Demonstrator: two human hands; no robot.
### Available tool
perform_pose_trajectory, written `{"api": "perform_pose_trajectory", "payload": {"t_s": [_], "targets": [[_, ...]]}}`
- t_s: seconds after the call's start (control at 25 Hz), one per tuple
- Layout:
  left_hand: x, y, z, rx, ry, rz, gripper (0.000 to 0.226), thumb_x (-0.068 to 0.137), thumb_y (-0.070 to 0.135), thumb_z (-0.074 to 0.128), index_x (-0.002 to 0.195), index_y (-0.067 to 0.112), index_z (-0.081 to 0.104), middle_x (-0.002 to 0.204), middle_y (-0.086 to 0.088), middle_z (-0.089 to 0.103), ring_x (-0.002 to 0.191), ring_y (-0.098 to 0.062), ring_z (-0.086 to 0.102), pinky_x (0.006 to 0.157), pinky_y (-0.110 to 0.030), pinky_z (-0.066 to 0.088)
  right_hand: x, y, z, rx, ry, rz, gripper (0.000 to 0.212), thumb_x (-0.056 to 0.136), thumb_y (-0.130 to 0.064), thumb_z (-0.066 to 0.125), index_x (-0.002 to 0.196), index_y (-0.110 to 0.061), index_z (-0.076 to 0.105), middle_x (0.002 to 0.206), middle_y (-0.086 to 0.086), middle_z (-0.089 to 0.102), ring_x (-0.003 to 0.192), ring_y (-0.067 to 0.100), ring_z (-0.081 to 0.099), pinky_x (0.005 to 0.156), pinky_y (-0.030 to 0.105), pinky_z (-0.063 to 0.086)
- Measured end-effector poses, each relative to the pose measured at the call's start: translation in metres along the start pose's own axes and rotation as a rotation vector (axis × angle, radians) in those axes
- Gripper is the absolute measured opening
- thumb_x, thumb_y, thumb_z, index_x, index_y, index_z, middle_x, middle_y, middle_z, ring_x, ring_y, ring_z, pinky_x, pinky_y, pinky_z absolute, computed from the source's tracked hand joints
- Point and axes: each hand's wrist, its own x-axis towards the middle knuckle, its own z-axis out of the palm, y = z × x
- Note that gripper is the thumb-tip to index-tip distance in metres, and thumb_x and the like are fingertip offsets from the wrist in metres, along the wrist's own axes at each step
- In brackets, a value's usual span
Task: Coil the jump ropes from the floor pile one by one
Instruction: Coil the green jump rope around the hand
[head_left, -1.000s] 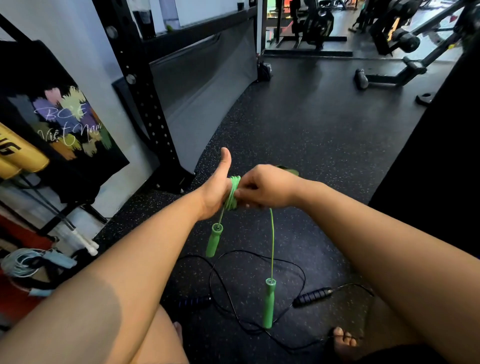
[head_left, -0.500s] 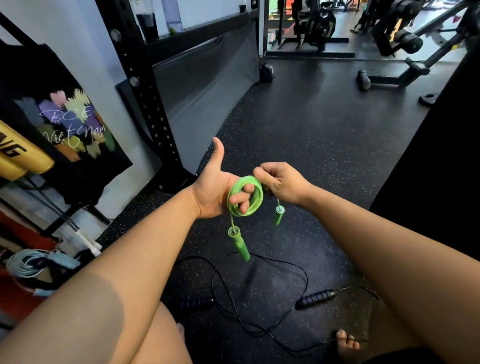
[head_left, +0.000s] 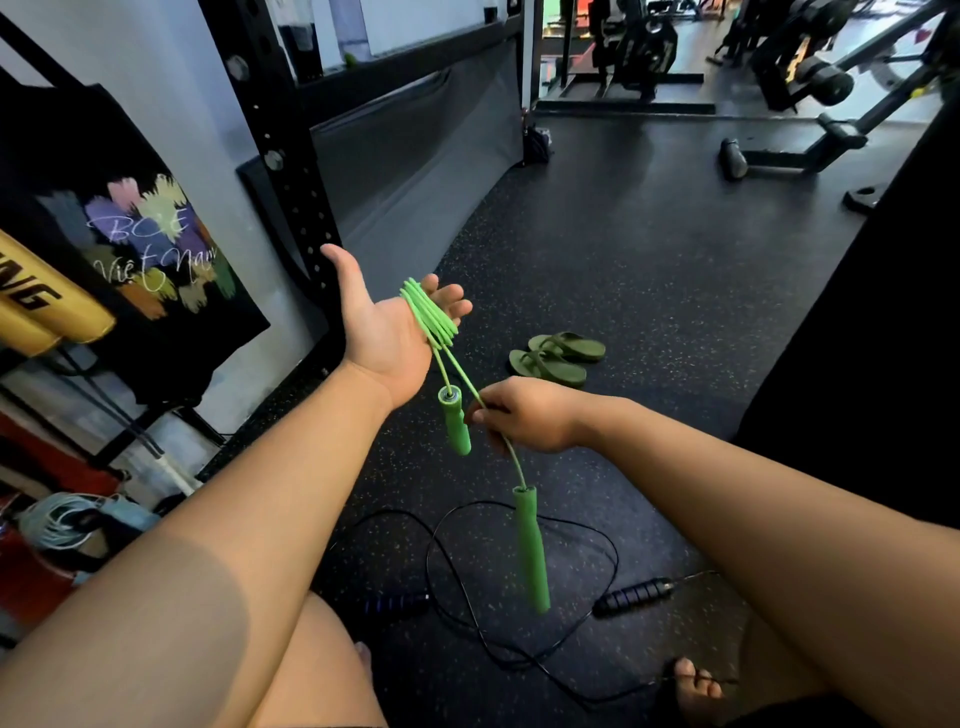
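Fingers (head_left: 485, 415) pinch green rope (head_left: 428, 317) (handle (head_left: 532, 551) hangs approx. vertical).

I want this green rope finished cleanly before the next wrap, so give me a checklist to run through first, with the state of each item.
1. Coil seated on left hand: ok, green loops lie across the open fingers.
2. Left hand gripping the coil: not ok, palm open, loops only draped.
3. Right hand holding the cord: ok, pinched just below the coil.
4. Short-end handle under control: not ok, it dangles free beside the right hand.
5. Long-end handle clear of the black rope on the floor: cannot tell, it hangs in front of it.
6. Coil tied off: not ok, both tails loose.
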Motion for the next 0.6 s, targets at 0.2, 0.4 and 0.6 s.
{"api": "perform_pose_trajectory", "payload": {"t_s": [0.2, 0.4, 0.6], "targets": [[0.01, -0.015, -0.007, 0.504, 0.14, -0.091, 0.108, 0.076, 0.093, 0.007, 0.109, 0.004, 0.058, 0.081, -0.014, 0.072, 0.08, -0.027, 0.067, 0.111, -0.047, 0.04, -0.005, -0.019, -0.018, -0.152, 0.208, -0.172, 0.026, 0.098, -0.028, 0.055, 0.094, -0.006, 0.068, 0.076, 0.007, 0.066, 0.068, 0.024, 0.06, 0.062, 0.034, 0.044], [0.002, -0.028, 0.003, 0.77, -0.089, -0.373, 0.117, 0.078, 0.091, -0.002, 0.097, 0.002, 0.073, 0.084, -0.014, 0.074, 0.08, -0.027, 0.068, 0.091, -0.034, 0.047, -0.013, -0.024, -0.033, -0.236, 0.347, -0.204, 0.012, 0.089, -0.034, 0.069, 0.087, -0.023, 0.072, 0.069, -0.008, 0.063, 0.06, 0.011, 0.053, 0.06, 0.026, 0.038], [-0.011, -0.039, 0.011, 0.644, -0.305, -0.539, 0.112, 0.076, 0.091, -0.001, 0.085, 0.005, 0.069, 0.063, -0.01, 0.055, 0.059, -0.027, 0.053, 0.065, -0.036, 0.048, -0.015, -0.013, -0.051, 0.067, 0.4, -0.199, 0.028, 0.076, -0.039, 0.084, 0.083, -0.02, 0.065, 0.057, -0.008, 0.06, 0.049, 0.004, 0.049, 0.052, 0.022, 0.038]]}}
